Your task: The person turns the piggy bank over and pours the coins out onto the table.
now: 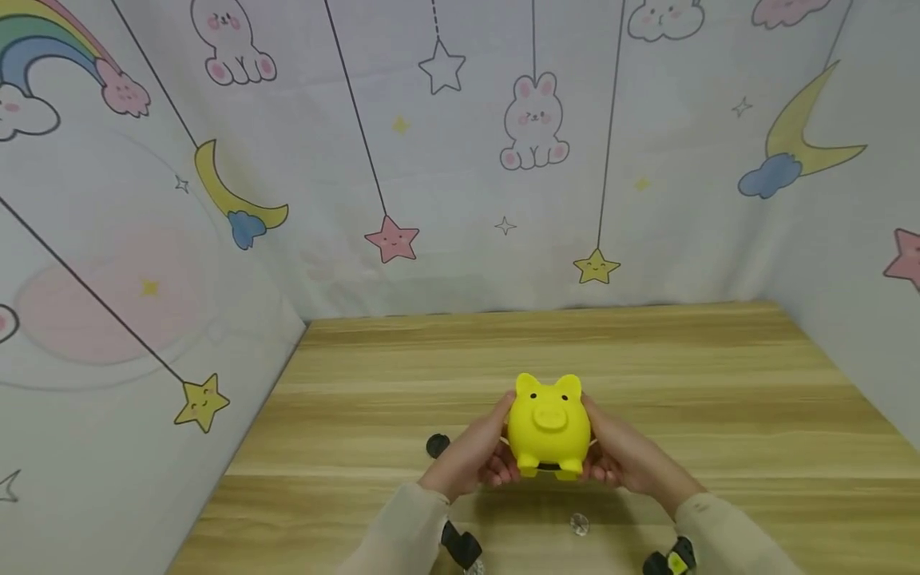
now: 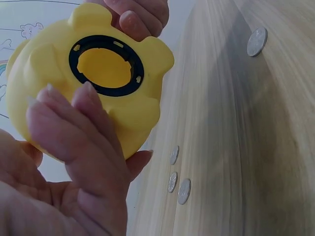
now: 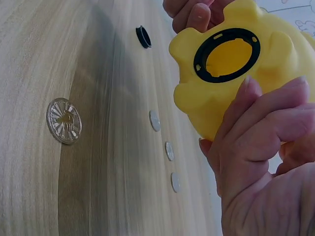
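Observation:
A yellow piggy bank (image 1: pixel 549 435) is held off the table between both hands, its face toward the head camera. My left hand (image 1: pixel 480 451) grips one side and my right hand (image 1: pixel 621 447) grips the other. From below, the wrist views show its stubby feet and a black ring (image 2: pixel 138 64) around a round hole in the belly. Through that hole only the yellow inside shows. A black round cap (image 3: pixel 143 37) lies on the table beside my left forearm. Silvery coins lie there too, one (image 1: pixel 579 524) in front of the piggy bank.
The wood-grain table (image 1: pixel 374 359) meets a white cartoon-printed cloth (image 1: pixel 460 176) at the back and sides. Farther off in the right wrist view lie several coins, one (image 3: pixel 154 120) among them. Black wrist straps (image 1: pixel 460 547) sit at both cuffs.

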Motion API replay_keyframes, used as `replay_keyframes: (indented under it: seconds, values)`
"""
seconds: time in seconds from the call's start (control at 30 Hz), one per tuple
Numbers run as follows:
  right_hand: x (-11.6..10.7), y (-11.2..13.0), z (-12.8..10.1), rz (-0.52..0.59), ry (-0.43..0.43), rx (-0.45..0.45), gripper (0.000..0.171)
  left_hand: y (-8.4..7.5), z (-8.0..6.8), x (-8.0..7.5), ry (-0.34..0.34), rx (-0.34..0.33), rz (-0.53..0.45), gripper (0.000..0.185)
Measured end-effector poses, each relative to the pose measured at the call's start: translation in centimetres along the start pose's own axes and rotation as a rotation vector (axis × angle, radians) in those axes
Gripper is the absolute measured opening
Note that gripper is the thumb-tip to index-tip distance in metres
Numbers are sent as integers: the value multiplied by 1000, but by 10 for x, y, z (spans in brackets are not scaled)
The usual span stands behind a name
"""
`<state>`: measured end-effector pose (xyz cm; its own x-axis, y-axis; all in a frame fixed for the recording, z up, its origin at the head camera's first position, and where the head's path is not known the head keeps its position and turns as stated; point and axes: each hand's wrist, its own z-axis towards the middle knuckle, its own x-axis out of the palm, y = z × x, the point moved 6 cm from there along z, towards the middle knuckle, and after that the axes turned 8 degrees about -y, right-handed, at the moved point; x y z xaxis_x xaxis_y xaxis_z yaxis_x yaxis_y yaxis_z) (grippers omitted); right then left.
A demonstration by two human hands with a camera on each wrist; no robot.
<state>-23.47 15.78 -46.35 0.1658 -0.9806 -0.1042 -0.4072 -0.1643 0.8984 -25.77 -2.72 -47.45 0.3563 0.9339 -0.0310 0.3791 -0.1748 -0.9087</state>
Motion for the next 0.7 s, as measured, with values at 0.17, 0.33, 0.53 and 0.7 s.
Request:
replay_keyframes:
  seconds: [0.17,0.33,0.53,0.7]
  values:
    - [0,1,2,17,11,3,85,-1,1,-2,-17,7,4,82]
    - [-1,0,4,96,17,22,78,-4,5,-3,-55,17,20,83]
    - [-1,-1,5,141,-16,31,78,-7,8,-1,-92,12,31,83]
    - [-2,-1,6,76,-111,25,81,-4,9,-1,-110,3,20,82]
